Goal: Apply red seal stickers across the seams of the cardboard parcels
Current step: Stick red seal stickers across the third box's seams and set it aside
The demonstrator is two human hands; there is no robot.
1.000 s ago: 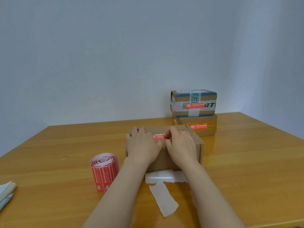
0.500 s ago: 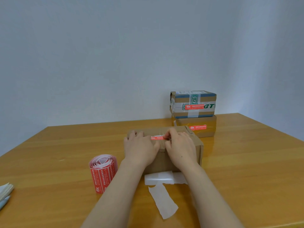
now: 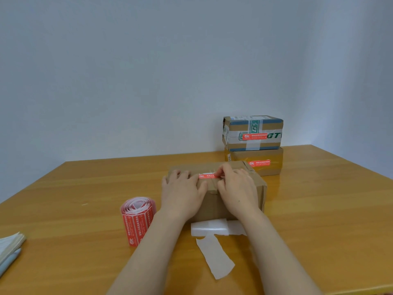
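**Sticker on the parcel's top, both hands on the box**

My left hand lies flat on top of the brown parcel in front of me. Its fingers are straight and a little spread, holding nothing, and the thumb reaches toward the red seal sticker. My right hand sits just beside it on the same face with its fingers curled, forefinger and thumb pinching the sticker's right end. The sticker lies lengthwise on the parcel's top between my hands. Its left part shows and its right end is under my fingertips, so I cannot tell whether it is stuck flat all along.

The parcel stands on the wooden table. White backing strips lie at its near foot, between my forearms. The roll of stickers stands upright just left of my left forearm. Behind and to the right, an upper parcel rests on a lower parcel, each with a red sticker on its front. A notebook and a pen lie at the table's left edge.
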